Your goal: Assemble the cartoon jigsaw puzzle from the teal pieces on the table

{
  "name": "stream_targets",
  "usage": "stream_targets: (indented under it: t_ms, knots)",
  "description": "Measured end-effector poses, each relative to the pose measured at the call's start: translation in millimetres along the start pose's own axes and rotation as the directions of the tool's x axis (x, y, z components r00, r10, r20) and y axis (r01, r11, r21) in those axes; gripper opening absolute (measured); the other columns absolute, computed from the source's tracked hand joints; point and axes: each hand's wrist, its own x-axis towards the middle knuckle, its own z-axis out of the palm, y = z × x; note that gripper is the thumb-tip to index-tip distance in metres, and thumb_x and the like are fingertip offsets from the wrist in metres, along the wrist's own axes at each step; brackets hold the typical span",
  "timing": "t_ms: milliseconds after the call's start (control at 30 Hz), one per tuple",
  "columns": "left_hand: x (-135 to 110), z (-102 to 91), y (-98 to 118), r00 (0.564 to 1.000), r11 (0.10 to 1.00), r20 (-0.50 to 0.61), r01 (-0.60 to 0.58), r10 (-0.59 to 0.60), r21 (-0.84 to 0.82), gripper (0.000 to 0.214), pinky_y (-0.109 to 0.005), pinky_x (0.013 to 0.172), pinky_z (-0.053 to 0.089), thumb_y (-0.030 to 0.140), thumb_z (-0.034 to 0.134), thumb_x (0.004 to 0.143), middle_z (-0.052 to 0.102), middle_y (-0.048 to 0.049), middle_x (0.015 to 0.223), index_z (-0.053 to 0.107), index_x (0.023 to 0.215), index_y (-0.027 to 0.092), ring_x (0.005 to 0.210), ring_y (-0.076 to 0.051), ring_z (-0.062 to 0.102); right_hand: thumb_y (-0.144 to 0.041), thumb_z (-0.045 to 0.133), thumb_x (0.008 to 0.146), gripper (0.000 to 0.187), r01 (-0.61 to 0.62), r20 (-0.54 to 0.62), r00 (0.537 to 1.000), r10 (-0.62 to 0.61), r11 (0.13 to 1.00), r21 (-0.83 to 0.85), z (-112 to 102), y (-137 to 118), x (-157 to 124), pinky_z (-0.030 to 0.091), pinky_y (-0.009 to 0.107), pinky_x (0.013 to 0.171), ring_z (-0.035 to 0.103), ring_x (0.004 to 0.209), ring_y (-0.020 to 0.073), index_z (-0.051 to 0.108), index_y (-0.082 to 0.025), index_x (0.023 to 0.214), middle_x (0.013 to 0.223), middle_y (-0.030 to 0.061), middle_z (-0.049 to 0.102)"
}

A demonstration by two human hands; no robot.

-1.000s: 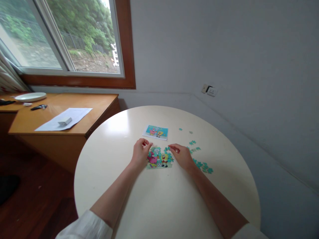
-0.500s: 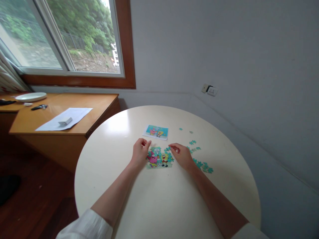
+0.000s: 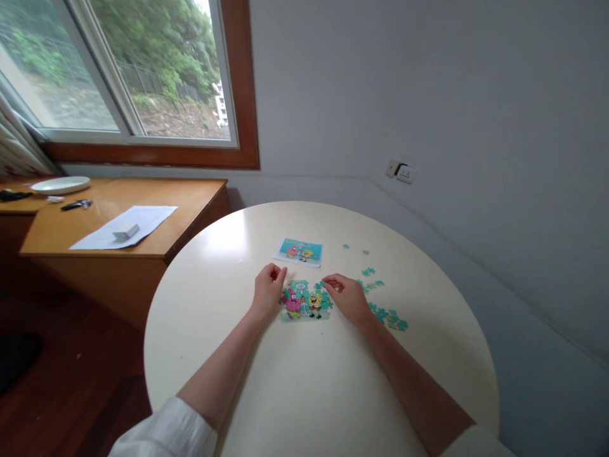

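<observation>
A partly assembled jigsaw puzzle (image 3: 304,303) with a pink starfish and a yellow square cartoon figure lies on the round table. Beside its upper left edge is my left hand (image 3: 269,287), thumb and fingers drawn together; whatever is inside the curl is hidden. My right hand (image 3: 346,297) pinches at the puzzle's upper right, where a small teal puzzle piece (image 3: 320,285) shows at the fingertips. Just beyond the puzzle lies a picture card (image 3: 301,251) with the same figures. Loose puzzle pieces (image 3: 391,317) are scattered to the right of my right hand.
The round white table (image 3: 200,355) stands near the wall. A wooden desk (image 3: 190,190) at the left carries a paper sheet (image 3: 152,219), a small white block (image 3: 126,232) and a white plate (image 3: 61,185). A wall socket (image 3: 406,173) is behind.
My left thumb has closed slightly toward the index finger. My right hand keeps nearly the same pinch at the puzzle's upper right. The view has shifted a little.
</observation>
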Motion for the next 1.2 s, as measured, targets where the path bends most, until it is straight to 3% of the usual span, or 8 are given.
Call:
stream_targets:
  t_ms: [1200]
  knots:
    - [0.0, 0.1, 0.6, 0.999, 0.997, 0.032, -0.009, 0.006, 0.070, 0.021, -0.022, 0.051, 0.029, 0.030, 0.050, 0.074, 0.042, 0.0040, 0.053, 0.044, 0.058, 0.017, 0.053, -0.009, 0.037, -0.026, 0.049, 0.070, 0.020, 0.008, 0.010, 1.000, -0.007, 0.999, -0.049, -2.1, -1.2, 0.2, 0.046, 0.025, 0.061, 0.060, 0.060, 0.0151, 0.066, -0.017, 0.075, 0.069, 0.0048, 0.068]
